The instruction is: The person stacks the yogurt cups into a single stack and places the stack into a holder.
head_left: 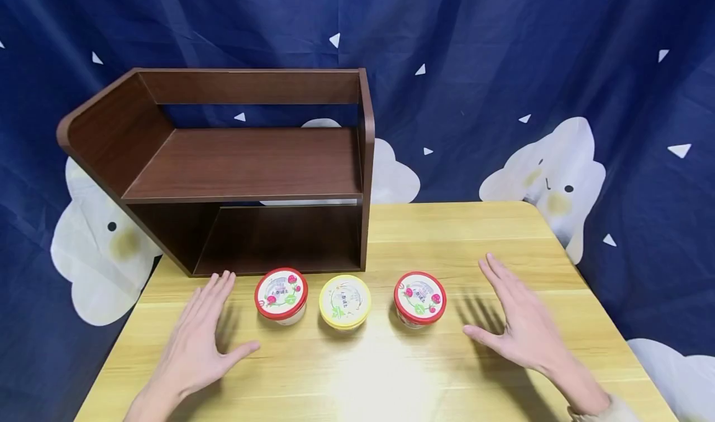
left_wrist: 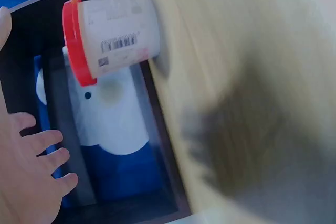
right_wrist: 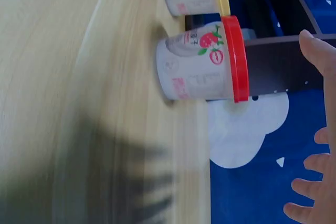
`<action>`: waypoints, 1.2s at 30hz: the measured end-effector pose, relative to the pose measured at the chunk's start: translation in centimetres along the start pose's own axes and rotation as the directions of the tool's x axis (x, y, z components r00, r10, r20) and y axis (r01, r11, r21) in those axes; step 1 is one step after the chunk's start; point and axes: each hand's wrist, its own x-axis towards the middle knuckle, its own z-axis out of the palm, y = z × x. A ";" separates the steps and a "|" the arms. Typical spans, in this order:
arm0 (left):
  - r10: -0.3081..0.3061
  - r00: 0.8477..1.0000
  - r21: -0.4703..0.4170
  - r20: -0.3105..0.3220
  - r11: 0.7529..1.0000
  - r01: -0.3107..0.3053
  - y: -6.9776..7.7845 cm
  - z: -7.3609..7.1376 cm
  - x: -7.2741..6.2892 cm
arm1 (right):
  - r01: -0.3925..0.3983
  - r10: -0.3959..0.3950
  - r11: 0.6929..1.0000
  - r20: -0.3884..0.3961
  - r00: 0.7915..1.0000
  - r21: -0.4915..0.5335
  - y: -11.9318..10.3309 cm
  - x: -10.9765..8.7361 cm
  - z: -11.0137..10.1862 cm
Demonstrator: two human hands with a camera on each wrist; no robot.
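Note:
Three lidded tubs stand in a row on the wooden table (head_left: 475, 236). On the left is a red-lidded tub (head_left: 281, 294) with strawberry pictures, in the middle a yellow-lidded tub (head_left: 345, 302), and on the right another red-lidded tub (head_left: 420, 298). My left hand (head_left: 195, 341) hovers left of the row, fingers straight and thumb spread, holding nothing. To the right of the row my right hand (head_left: 519, 323) is held the same way, apart from the nearest tub. A barcode label (left_wrist: 119, 42) shows on the left tub's side in the left wrist view.
A dark brown two-tier shelf (head_left: 246, 161) stands behind the tubs at the back left, its front edge close to the left and middle ones. A blue curtain (head_left: 447, 87) with white clouds hangs behind the table. Both hands cast shadows on the tabletop.

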 end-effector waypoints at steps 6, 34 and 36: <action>-0.169 0.985 -0.240 0.045 0.955 0.175 0.3 0.5 0.0 | -0.074 0.061 0.975 0.067 0.996 0.209 -0.8 0.2 0.7; -0.182 0.976 -0.685 0.120 0.696 0.214 -0.6 5.0 1.8 | -0.129 0.052 0.682 0.128 0.990 0.720 -0.3 1.4 6.8; -0.188 0.973 -0.693 0.131 0.685 0.225 -0.6 5.1 1.9 | -0.145 0.058 0.676 0.144 0.988 0.722 -0.4 1.4 7.1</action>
